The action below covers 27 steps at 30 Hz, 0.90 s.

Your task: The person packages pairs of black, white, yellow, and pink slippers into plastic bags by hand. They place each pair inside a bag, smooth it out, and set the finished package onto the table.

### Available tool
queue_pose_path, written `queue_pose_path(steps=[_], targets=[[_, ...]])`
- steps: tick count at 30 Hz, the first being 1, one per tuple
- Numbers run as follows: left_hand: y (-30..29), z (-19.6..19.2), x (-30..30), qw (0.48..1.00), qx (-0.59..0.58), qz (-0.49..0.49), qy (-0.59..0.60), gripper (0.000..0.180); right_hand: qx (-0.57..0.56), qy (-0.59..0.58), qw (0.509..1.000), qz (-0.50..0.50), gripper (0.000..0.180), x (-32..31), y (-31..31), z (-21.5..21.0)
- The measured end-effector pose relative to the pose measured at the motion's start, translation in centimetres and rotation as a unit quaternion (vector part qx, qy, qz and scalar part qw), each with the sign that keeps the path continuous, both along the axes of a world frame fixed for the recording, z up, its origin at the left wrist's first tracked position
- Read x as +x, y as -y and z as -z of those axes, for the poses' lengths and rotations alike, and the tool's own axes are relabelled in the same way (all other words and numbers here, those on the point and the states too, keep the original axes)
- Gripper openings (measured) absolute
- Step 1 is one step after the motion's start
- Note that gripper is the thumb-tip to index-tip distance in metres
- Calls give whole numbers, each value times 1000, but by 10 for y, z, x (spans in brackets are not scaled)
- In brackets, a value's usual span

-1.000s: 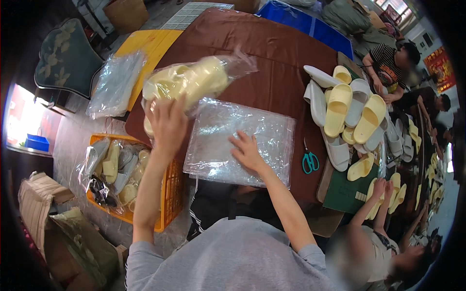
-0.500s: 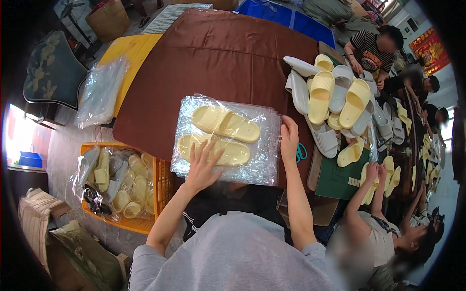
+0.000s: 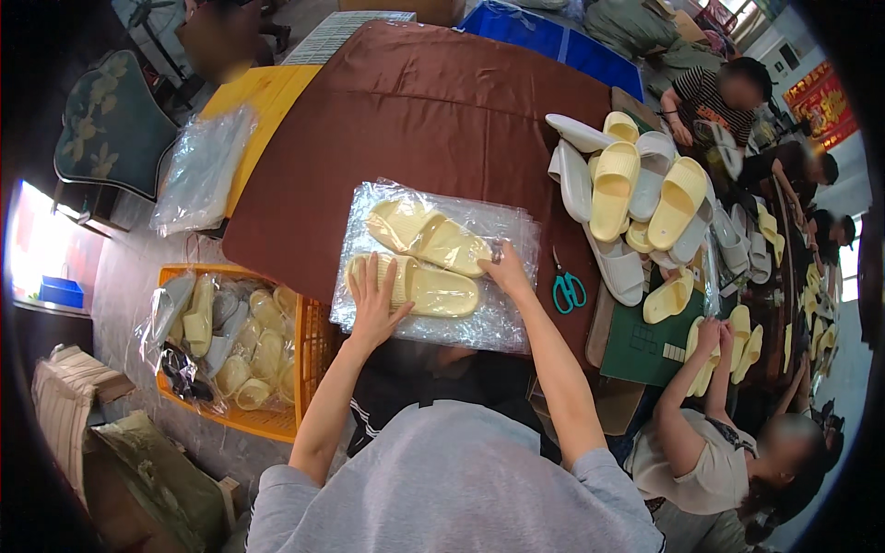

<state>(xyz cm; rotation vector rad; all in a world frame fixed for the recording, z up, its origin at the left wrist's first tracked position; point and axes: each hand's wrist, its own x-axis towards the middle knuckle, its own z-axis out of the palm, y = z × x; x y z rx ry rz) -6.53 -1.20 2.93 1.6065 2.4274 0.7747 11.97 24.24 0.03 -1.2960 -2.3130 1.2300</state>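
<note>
A pair of pale yellow slippers, the upper slipper [image 3: 406, 228] and the lower slipper [image 3: 442, 291], lies side by side in clear plastic on a stack of clear plastic bags [image 3: 369, 195] before me. My left hand [image 3: 372, 302] rests with fingers spread on the left part of the lower slipper. At the right end of the upper slipper, my right hand [image 3: 505, 270] pinches the plastic between thumb and fingers. Teal-handled scissors [image 3: 569, 291] lie to the right of my right forearm.
A brown cloth [image 3: 415, 120] covers the table. Yellow and white slippers [image 3: 613, 189] are heaped at right, beside a green mat [image 3: 636, 355]. An orange crate [image 3: 318, 359] of bagged slippers stands at lower left. More bags [image 3: 203, 170] lie far left. Co-workers [image 3: 705, 433] sit at right.
My right hand has moved left from the stack's right edge to the upper slipper's end, uncovering the scissors. My left hand has shifted slightly left. The upper slipper has tilted a little.
</note>
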Motion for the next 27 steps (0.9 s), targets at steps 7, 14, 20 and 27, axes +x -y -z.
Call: queue_pose_path(steps=[7,14,20,27], targets=[[6,8,-1,999,28,-16,-16,84,-216,-256,933,-130,80,-3,40,-23],[9,1,-3,998,55,-29,14,81,-314,-216,918,-106,35,0,38,-33],[7,-27,-33,990,115,-73,25,49,-301,-199,925,-117,33,-2,25,-44],[13,26,-69,999,4,-29,40,46,-286,-181,934,-117,43,-7,33,-25]])
